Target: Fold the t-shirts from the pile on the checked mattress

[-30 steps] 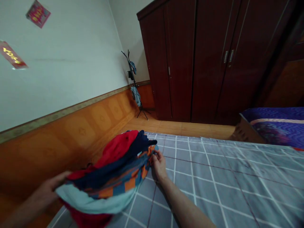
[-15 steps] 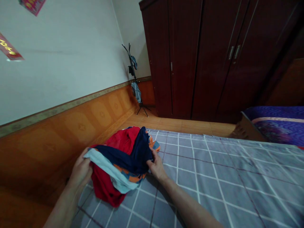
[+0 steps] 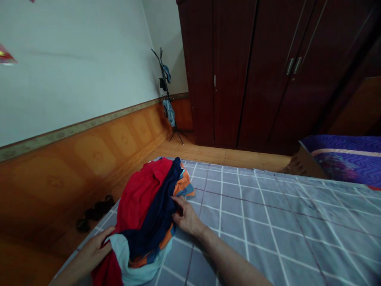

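Observation:
A heap of clothes lies on the checked bedsheet (image 3: 247, 214). It has a red garment (image 3: 139, 194) on the far left side and a navy garment (image 3: 157, 218) running down its middle. An orange and blue patterned garment (image 3: 185, 184) shows at the right edge, and a light blue cloth (image 3: 143, 274) hangs along the near edge. My left hand (image 3: 95, 250) grips the light blue cloth at the near left corner, beside dark red fabric (image 3: 108, 270). On the right side, my right hand (image 3: 189, 218) pinches the edge of the navy garment; its fingertips are partly hidden.
Beyond the bed stands a dark red wardrobe (image 3: 226, 71). A coat rack (image 3: 166, 85) with a few items hangs in the corner. Dark shoes (image 3: 99, 208) lie on the floor at left, by the wood-panelled wall (image 3: 98, 153). A purple-covered bed (image 3: 351, 159) is at right.
My left hand has moved down and nearer, drawing the light blue cloth with it. The heap has stretched out toward me, showing more red. My right hand has shifted slightly left.

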### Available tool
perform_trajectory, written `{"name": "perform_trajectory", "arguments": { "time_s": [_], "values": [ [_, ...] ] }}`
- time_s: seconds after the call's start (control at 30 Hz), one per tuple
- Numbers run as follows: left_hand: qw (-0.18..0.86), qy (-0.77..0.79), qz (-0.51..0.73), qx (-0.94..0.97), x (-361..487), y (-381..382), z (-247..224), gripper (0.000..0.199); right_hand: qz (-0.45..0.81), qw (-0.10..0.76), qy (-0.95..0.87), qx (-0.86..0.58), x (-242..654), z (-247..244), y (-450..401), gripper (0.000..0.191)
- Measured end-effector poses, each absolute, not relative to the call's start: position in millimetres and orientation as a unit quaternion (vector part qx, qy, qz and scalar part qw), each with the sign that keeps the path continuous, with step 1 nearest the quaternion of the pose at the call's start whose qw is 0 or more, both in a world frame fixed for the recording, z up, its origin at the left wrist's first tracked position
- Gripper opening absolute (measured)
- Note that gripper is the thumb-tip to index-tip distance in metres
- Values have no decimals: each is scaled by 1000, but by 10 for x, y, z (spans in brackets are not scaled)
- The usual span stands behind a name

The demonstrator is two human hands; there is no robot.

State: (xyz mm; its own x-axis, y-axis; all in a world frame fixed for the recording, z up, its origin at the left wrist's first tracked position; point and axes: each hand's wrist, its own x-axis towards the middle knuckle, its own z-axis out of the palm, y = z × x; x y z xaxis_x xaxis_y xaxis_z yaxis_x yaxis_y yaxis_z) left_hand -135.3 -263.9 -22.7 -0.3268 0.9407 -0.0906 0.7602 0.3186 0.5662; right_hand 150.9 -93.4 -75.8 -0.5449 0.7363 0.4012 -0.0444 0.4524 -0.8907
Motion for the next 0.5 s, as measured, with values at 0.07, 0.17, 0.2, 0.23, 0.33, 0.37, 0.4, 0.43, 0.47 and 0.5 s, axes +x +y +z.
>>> {"name": "perform_trajectory", "arguments": {
  "time_s": [0.07,0.17,0.2,0.23,0.33,0.37,0.4,0.43,0.47,0.5],
  "values": [
    [201,765,171,588,-1393,-2701,25,34,467,406,-751,-230,1534,-725,-967,62],
    [162,738,126,642,-1362,-2665,521,38,459,388,-768,-221,1698,-669,-1015,65],
    [153,725,122,660,-1316,-2602,681,39,455,383,-773,-220,1803,-655,-1019,66],
    [152,707,116,681,-1252,-2510,821,40,452,379,-776,-222,1937,-647,-1014,66],
    [117,687,132,705,-994,-2063,1061,40,418,373,-786,-262,2511,-673,-930,64],
    [103,689,134,704,-907,-1866,1069,43,373,364,-800,-297,2747,-701,-883,61],
    [93,690,135,705,-830,-1653,1043,44,326,360,-808,-335,2996,-737,-832,56],
    [83,701,132,696,-764,-1432,985,43,281,362,-809,-368,3250,-778,-782,53],
    [76,722,130,676,-709,-1211,901,41,241,366,-807,-396,3499,-823,-738,50],
    [69,737,134,659,-662,-998,795,41,208,370,-800,-424,3734,-869,-707,49]
  ]
}}
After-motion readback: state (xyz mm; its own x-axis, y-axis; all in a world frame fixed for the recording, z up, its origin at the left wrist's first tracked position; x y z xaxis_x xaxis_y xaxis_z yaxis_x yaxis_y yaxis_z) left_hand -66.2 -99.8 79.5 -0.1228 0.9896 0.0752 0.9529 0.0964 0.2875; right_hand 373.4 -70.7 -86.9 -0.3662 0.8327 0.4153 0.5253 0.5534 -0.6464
